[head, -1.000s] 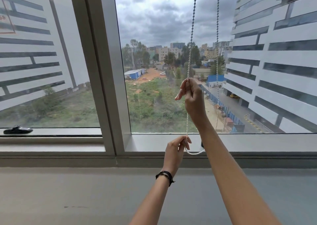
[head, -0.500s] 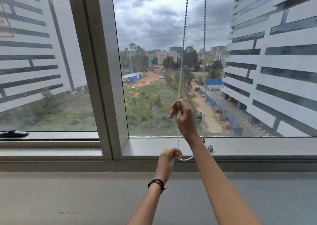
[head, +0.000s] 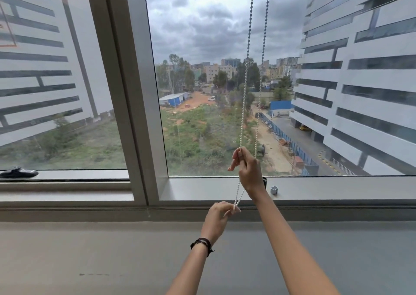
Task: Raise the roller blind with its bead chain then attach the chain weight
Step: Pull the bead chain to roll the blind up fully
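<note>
A white bead chain [head: 247,69] hangs as a loop of two strands in front of the right window pane. My right hand [head: 248,168] pinches the left strand just above the sill. My left hand [head: 219,218] grips the bottom of the loop below the sill edge, pulling it into a tight V. A small grey chain weight [head: 274,190] sits on the sill to the right of my right wrist, with a dark piece [head: 264,180] partly hidden behind that wrist. The roller blind itself is out of view above.
A thick grey window mullion [head: 135,92] stands left of the chain. A black window handle [head: 18,172] lies on the left sill. The grey sill [head: 337,189] runs across, with a wide grey ledge [head: 90,261] below it.
My right hand has slid down the left strand toward the sill. My left hand has pulled the loop's bottom lower, and the loop is drawn tighter.
</note>
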`<state>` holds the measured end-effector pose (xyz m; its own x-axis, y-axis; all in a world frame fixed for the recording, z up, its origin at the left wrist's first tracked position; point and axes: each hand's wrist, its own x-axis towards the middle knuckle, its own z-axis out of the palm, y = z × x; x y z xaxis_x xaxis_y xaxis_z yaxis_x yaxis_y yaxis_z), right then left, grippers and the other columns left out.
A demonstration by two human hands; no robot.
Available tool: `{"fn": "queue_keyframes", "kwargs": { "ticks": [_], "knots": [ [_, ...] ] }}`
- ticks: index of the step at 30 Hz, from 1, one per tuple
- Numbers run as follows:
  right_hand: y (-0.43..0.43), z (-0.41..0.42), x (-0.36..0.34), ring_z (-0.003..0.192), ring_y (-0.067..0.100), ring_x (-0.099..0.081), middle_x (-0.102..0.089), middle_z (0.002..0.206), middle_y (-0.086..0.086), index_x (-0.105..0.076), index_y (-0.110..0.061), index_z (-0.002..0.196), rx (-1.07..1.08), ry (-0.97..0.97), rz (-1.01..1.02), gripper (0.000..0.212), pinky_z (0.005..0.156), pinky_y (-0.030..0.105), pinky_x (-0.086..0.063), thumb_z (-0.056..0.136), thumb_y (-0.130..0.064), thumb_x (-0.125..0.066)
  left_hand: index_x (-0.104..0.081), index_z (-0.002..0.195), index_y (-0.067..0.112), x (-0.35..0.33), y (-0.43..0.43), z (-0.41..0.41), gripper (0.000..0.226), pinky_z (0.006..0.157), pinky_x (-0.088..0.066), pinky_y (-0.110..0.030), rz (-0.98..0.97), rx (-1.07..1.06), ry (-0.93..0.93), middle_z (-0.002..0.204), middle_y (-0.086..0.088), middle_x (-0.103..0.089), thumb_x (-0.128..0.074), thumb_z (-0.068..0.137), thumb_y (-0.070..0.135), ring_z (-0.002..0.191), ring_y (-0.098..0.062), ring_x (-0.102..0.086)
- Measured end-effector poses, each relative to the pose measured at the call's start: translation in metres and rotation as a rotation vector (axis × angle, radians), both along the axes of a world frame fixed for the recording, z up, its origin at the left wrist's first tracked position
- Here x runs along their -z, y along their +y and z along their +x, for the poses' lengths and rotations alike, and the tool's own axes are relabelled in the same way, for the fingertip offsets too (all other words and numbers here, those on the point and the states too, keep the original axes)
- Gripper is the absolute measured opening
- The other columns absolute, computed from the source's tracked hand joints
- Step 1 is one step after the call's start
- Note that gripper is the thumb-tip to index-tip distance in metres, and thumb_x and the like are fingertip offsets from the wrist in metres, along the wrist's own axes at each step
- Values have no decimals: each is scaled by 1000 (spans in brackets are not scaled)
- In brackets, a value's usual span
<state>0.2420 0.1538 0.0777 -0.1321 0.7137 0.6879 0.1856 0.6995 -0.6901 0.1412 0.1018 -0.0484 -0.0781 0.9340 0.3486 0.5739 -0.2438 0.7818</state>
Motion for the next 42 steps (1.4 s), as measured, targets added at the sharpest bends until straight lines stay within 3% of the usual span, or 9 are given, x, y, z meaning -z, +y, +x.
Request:
{"fn": "queue_keyframes", "kwargs": {
  "ticks": [4,9,19,25,29,33,37,40,42],
  "knots": [
    [-3,4,-2,51,9,-61,-53,57,-6,-51,-5,79,-1,-15,12,27,58,41,-55,90,13,-34,-70,101,20,-28,0,0,20,68,-44,-14,56,-4,-142,98,5,-67,-56,92,9,77,3,-57],
    [-3,10,-6,54,12,-60,-53,60,-1,-51,0,81,-29,-4,9,25,58,31,-52,89,16,-33,-58,112,22,-86,11,-12,27,62,-48,-14,136,-10,-280,82,-3,-68,-50,95,3,65,0,-61],
    [11,26,-15,52,16,-62,-59,59,11,-53,-4,79,-88,-24,-112,27,54,19,-49,98,0,-33,-63,112,16,-182,26,-26,61,105,-38,-35,168,-280,-13,125,-12,-49,-33,73,-20,118,-24,-47],
    [15,25,-34,59,25,-65,-64,65,10,-59,-2,89,-206,-84,-150,23,63,36,-54,98,-3,-38,-51,126,9,-235,22,-7,29,93,-45,-31,245,4,-124,123,-15,-60,-39,99,6,115,-25,-57],
    [13,25,-66,61,21,-63,-63,70,9,-56,-4,101,-315,-13,-124,19,61,31,-54,98,-2,-37,-38,137,2,-271,21,13,37,93,-46,-22,260,164,-138,128,-20,-57,-35,102,13,120,-27,-53],
    [15,32,-105,43,9,-56,-62,51,1,-55,10,103,-397,130,-85,31,42,20,-46,96,-15,-38,-38,134,1,-305,18,30,36,75,-50,-13,371,218,-127,116,-29,-62,-40,99,8,95,-21,-64],
    [6,44,-140,37,5,-50,-61,47,-2,-56,-7,95,-437,121,51,46,39,16,-42,78,-48,-43,-41,130,-2,-332,15,41,34,65,-53,-14,502,225,-122,87,-18,-65,-44,97,6,61,6,-61],
    [1,47,-156,37,5,-49,-60,46,-2,-56,-13,89,-422,203,134,23,39,17,-42,94,-24,-36,-48,126,0,-349,10,50,30,62,-53,-16,512,252,-232,77,-4,-61,-42,99,10,61,0,-62],
    [-1,49,-163,37,6,-48,-57,44,-2,-58,-13,83,-404,235,153,29,39,17,-41,98,-7,-33,-53,123,2,-357,6,55,29,66,-53,-20,503,284,-260,81,-5,-63,-39,100,14,70,-10,-62]
  ]
}}
